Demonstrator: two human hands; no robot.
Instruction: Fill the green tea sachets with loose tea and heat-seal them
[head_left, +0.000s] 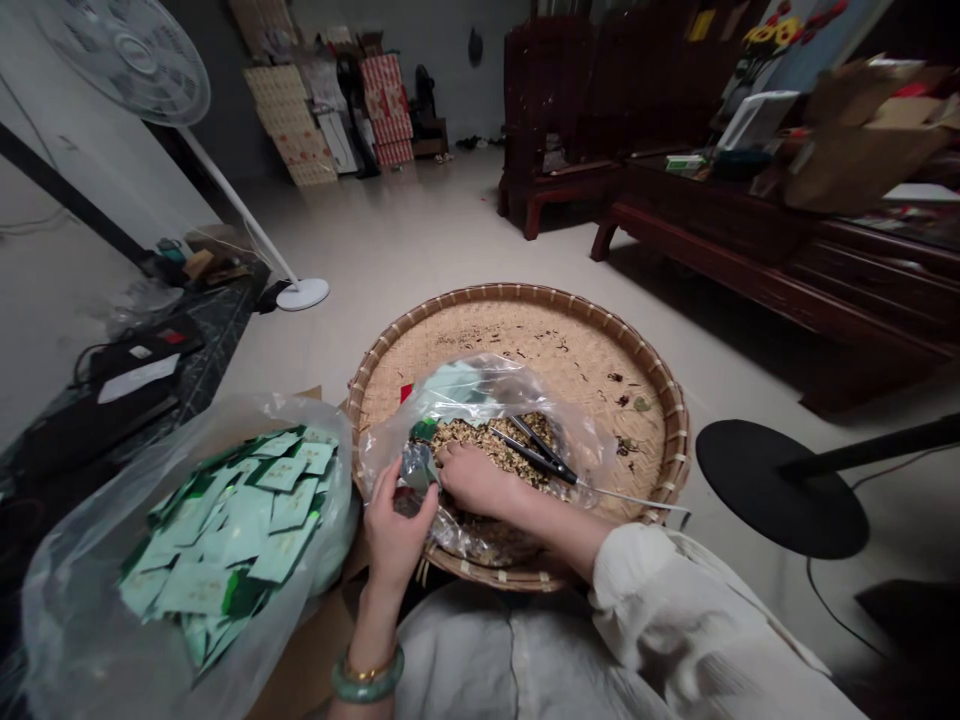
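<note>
My left hand [400, 520] grips a small foil-lined green packet [420, 468], thumb on one side and fingers on the other, its silvery inside showing. Right beside the packet, my right hand [472, 478] is curled over a loose brown-and-tan dried mix [465, 433]; its fingertips are hidden, so what they hold cannot be made out. The mix lies in a clear plastic bag [589, 437] on a round woven bamboo tray [420, 312]. Black-handled tongs [536, 452] rest on the mix. Pale green packets [454, 382] show at the bag's far side.
A large plastic bag [82, 600] full of green packets [240, 515] stands left of the tray. To the right is a black round stand base [780, 490]. A white fan [135, 55] rises at the far left, and dark wooden furniture [750, 260] stands at the right.
</note>
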